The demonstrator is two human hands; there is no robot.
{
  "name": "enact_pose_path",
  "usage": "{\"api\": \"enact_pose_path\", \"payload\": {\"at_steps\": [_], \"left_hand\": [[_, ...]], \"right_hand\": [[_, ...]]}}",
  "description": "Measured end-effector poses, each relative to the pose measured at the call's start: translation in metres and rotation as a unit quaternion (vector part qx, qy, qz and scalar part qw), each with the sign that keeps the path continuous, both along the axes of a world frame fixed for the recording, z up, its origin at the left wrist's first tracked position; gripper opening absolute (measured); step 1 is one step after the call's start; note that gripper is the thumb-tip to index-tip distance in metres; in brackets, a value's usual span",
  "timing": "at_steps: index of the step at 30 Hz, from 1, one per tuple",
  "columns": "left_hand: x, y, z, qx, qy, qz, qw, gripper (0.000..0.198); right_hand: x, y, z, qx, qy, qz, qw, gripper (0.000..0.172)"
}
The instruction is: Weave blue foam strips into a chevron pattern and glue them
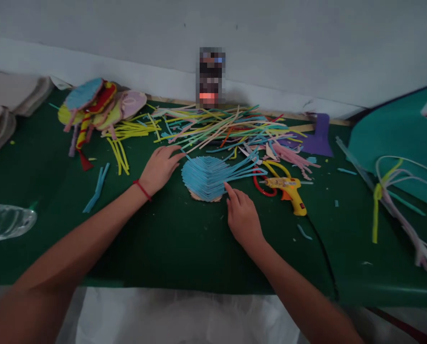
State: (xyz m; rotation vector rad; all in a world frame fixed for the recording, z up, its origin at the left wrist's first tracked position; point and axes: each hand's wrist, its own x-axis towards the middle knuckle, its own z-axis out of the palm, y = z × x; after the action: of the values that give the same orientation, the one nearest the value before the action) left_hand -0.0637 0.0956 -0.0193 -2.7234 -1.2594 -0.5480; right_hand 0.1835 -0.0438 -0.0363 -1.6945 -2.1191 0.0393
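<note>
"Where's the blue round piece [206,179]?"
"On the green table [156,253], between the two hands, with loose strip ends fanning out from its right side."
"What is the left hand [159,167] doing?"
"Its thumb and forefinger pinch the end of a blue strip [187,154] at the piece's upper left edge."
"And the right hand [244,217]?"
"Its forefinger stretches out, the tip at the piece's right edge. The other fingers curl in; I can't tell whether they hold anything."
"What's lying around?"
"A yellow glue gun [296,191] on the right, its nozzle by the red-handled scissors [267,194]. Behind the piece, a pile of coloured strips [220,128]. At the back left, a heap of colourful round pieces [84,94]."
</note>
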Motion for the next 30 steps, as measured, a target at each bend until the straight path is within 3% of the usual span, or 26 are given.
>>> {"api": "enact_pose_path", "payload": {"at_steps": [4, 10, 13, 19, 21, 24, 30], "left_hand": [[0.006, 0.020, 0.000, 0.025, 0.064, -0.042, 0.997, 0.023], [0.010, 0.021, 0.004, 0.055, 0.116, -0.077, 0.989, 0.021], [0.013, 0.022, 0.004, 0.072, 0.132, -0.072, 0.986, 0.027], [0.023, 0.026, 0.010, 0.103, 0.145, -0.051, 0.983, 0.021], [0.025, 0.018, 0.015, 0.110, 0.113, -0.033, 0.987, 0.019], [0.028, -0.012, 0.022, 0.110, 0.061, -0.025, 0.992, 0.016], [0.041, -0.084, 0.016, 0.074, 0.052, -0.111, 0.990, 0.019]], "right_hand": [[0.011, 0.001, -0.007, 0.048, 0.027, -0.045, 0.997, 0.045], [0.011, 0.007, -0.008, 0.067, 0.079, -0.046, 0.994, 0.032], [0.007, 0.008, -0.008, 0.063, 0.083, -0.028, 0.994, 0.032], [0.005, 0.005, -0.009, 0.062, 0.103, -0.015, 0.993, 0.032], [0.008, 0.006, -0.009, 0.064, 0.143, -0.019, 0.988, 0.030], [0.013, 0.007, -0.009, 0.068, 0.212, -0.026, 0.975, 0.028], [0.013, 0.003, -0.003, 0.070, 0.226, 0.020, 0.971, 0.042]]}}
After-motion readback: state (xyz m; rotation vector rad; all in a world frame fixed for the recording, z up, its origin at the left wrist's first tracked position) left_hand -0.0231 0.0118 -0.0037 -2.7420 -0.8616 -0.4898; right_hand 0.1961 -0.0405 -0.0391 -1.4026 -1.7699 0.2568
